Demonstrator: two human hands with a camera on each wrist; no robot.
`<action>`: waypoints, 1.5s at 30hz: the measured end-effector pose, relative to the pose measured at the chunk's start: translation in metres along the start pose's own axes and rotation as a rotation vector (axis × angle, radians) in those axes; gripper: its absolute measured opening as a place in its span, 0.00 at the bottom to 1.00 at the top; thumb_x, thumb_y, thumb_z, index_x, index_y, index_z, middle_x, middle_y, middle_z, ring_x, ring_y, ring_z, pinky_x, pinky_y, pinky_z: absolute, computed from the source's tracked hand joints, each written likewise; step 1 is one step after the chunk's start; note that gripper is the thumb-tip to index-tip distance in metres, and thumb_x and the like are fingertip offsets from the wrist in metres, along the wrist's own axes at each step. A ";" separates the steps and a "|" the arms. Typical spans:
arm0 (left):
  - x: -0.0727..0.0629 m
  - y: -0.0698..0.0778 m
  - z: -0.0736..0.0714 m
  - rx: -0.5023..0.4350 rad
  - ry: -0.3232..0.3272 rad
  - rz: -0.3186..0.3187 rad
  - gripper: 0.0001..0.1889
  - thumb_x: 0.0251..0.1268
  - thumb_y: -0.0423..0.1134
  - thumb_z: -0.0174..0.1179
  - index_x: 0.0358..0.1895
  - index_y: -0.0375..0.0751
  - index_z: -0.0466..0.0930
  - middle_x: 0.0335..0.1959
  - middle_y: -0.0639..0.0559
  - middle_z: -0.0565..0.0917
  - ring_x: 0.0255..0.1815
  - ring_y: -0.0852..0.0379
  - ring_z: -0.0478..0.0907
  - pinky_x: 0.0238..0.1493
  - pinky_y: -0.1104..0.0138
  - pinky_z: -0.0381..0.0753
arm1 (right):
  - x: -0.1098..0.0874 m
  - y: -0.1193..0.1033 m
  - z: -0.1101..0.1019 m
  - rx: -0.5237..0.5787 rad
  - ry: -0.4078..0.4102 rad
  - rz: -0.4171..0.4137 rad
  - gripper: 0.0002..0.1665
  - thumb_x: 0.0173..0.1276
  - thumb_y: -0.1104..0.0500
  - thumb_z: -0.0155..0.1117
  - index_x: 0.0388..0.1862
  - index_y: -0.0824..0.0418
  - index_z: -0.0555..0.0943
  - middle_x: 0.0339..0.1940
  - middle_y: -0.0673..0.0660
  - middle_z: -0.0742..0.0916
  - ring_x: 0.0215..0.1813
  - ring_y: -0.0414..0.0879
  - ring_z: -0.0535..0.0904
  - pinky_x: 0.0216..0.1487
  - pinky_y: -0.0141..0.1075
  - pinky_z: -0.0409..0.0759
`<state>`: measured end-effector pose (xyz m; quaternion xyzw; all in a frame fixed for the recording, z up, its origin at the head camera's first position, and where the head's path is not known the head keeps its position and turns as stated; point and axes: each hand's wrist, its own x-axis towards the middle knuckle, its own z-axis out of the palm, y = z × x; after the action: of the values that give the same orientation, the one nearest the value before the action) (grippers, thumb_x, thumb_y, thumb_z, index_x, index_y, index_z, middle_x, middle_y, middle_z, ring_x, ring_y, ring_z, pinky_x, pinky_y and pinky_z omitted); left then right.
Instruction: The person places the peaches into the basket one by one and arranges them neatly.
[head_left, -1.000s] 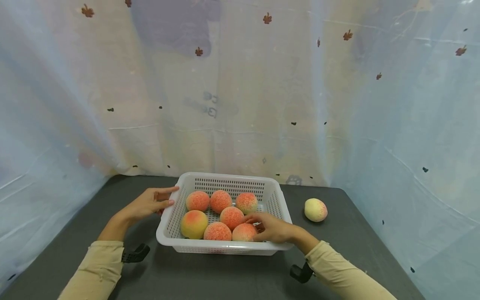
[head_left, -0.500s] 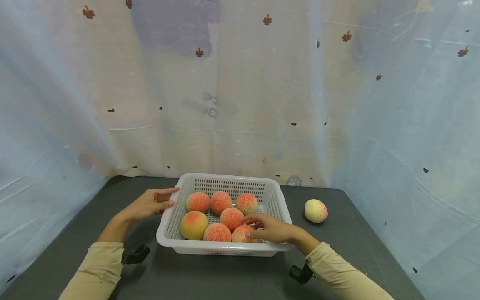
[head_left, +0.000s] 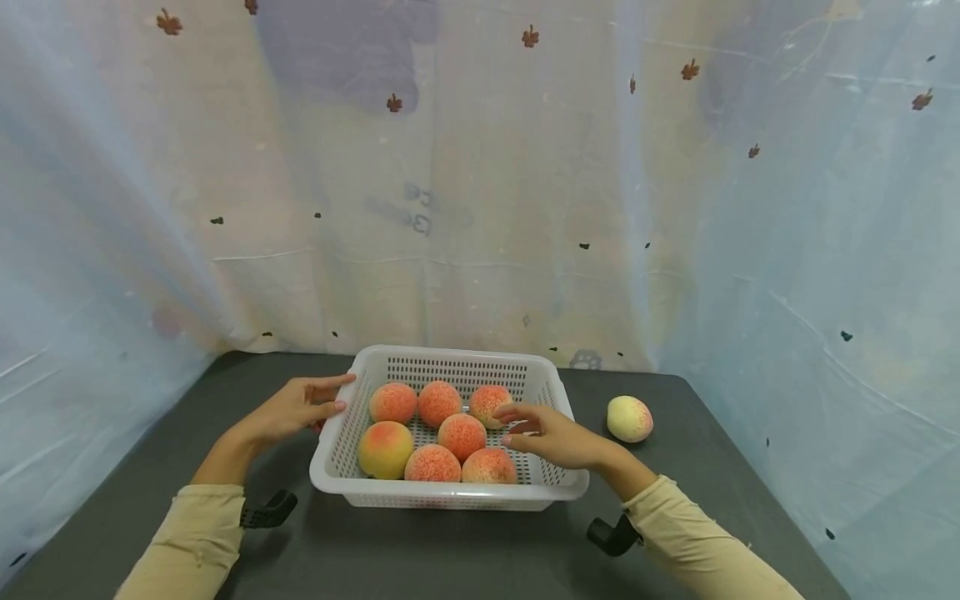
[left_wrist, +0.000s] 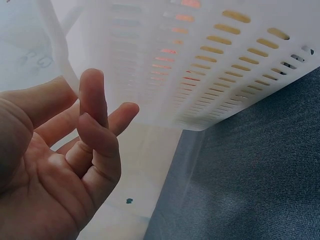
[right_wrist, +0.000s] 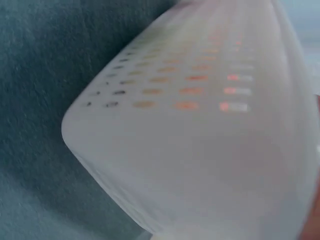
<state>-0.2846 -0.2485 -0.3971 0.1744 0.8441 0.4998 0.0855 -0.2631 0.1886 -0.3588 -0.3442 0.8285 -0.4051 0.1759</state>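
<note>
A white perforated plastic basket [head_left: 450,497] stands on the dark table, holding several red and yellow peaches. At its left rim, my left hand [head_left: 296,408] grips with index finger and thumb on the edge; in the left wrist view the other fingers [left_wrist: 100,165] curl beside the outer wall. My right hand [head_left: 558,437] hovers over the basket's right part, fingers loosely bent and holding nothing. Its fingertips overlap the back right peach [head_left: 483,400] in the head view, and the front right peach [head_left: 489,468] lies just below the thumb. In the right wrist view the basket wall hides most of this hand.
One pale yellow peach [head_left: 628,419] lies on the table to the right of the basket. A light printed curtain [head_left: 480,208] hangs behind the table [head_left: 420,550] and along both sides. Black wrist straps [head_left: 270,510] show at both sleeves.
My right hand has let go of the front right peach and shifted slightly up and back. The left hand stays at the rim, and the peaches keep their places.
</note>
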 end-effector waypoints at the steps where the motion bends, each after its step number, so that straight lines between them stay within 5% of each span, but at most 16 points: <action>1: 0.000 0.000 0.000 0.001 0.000 0.001 0.37 0.74 0.45 0.61 0.79 0.37 0.57 0.66 0.29 0.77 0.38 0.55 0.85 0.37 0.62 0.85 | -0.001 -0.001 -0.002 -0.001 0.011 0.000 0.28 0.79 0.55 0.56 0.72 0.67 0.69 0.72 0.72 0.74 0.72 0.72 0.70 0.67 0.58 0.75; 30: 0.000 0.002 0.000 0.016 0.004 0.003 0.37 0.74 0.44 0.60 0.79 0.35 0.57 0.63 0.29 0.79 0.36 0.55 0.84 0.36 0.62 0.85 | -0.034 0.013 -0.054 -0.048 0.230 0.007 0.28 0.79 0.55 0.56 0.72 0.67 0.69 0.71 0.69 0.77 0.71 0.70 0.72 0.65 0.57 0.77; 45: 0.000 0.002 0.001 -0.002 0.008 -0.004 0.37 0.73 0.45 0.61 0.79 0.36 0.57 0.65 0.29 0.78 0.37 0.54 0.85 0.37 0.62 0.85 | -0.047 0.034 -0.068 -0.101 0.350 0.080 0.28 0.80 0.55 0.55 0.73 0.66 0.69 0.72 0.69 0.75 0.71 0.67 0.73 0.68 0.60 0.73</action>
<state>-0.2836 -0.2470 -0.3959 0.1709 0.8443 0.5010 0.0834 -0.2834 0.2739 -0.3436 -0.2437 0.8788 -0.4093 0.0274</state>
